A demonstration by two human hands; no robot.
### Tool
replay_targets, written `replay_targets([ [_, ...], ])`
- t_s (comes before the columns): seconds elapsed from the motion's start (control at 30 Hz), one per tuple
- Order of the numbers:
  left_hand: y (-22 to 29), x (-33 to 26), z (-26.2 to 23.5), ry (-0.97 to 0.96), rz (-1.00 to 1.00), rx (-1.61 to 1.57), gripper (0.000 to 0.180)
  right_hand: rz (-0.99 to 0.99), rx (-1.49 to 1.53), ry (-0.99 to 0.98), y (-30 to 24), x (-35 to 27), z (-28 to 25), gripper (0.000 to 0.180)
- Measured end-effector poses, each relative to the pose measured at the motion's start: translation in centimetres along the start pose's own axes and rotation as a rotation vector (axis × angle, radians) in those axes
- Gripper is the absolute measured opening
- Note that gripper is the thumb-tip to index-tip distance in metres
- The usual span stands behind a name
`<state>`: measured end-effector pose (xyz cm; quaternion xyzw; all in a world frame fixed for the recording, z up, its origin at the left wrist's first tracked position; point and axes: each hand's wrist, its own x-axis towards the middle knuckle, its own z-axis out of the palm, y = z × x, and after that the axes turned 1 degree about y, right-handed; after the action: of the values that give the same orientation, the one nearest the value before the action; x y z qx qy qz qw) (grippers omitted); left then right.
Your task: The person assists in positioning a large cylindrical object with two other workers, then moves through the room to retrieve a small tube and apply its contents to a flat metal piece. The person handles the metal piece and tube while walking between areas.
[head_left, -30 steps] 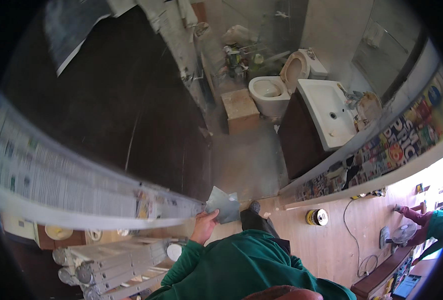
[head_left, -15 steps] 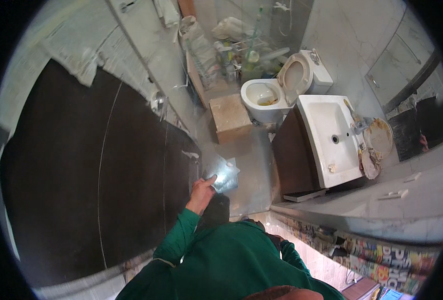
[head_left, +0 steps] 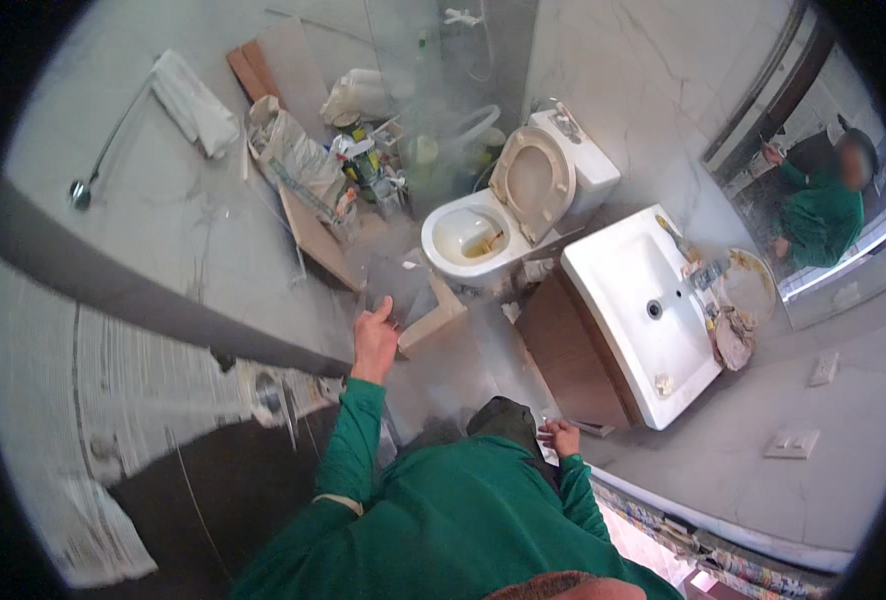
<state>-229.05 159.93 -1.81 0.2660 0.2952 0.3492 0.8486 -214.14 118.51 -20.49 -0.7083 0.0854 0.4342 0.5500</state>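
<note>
My left hand [head_left: 375,343] is closed on the near edge of a flat grey square plate [head_left: 388,280], thumb on top. A small white dab [head_left: 410,265] shows on the plate's far part. The plate hangs over a tan box [head_left: 435,322] on the floor and hides part of it. My right hand [head_left: 561,438] is by my dark trouser leg, close to the front of the washbasin cabinet. Its fingers are curled, with something small and whitish at them, too small to name.
A toilet [head_left: 468,238] with raised lid stands ahead. Right of it is a white washbasin [head_left: 638,310] on a brown cabinet [head_left: 575,345]. Sacks [head_left: 298,160] and tubs crowd the far corner beside a leaning board [head_left: 315,235]. A dark door with a handle [head_left: 288,405] is at left.
I have moved forward into the bathroom, and the door now lies lower left. My left hand has carried the plate from over the floor to over the box. My right hand has come into view.
</note>
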Motion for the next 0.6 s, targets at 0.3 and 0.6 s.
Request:
replay_targets([
  [0.3,0.3,8.4,-0.7,0.154,-0.028,0.109,0.028,-0.379,0.031,-0.223,-30.8,17.2,9.9,0.022],
  [0.6,-0.9,12.6,3.6,0.463,-0.177,0.125,0.037,-0.715,-0.156,0.176,-63.8,51.7,11.1,0.029],
])
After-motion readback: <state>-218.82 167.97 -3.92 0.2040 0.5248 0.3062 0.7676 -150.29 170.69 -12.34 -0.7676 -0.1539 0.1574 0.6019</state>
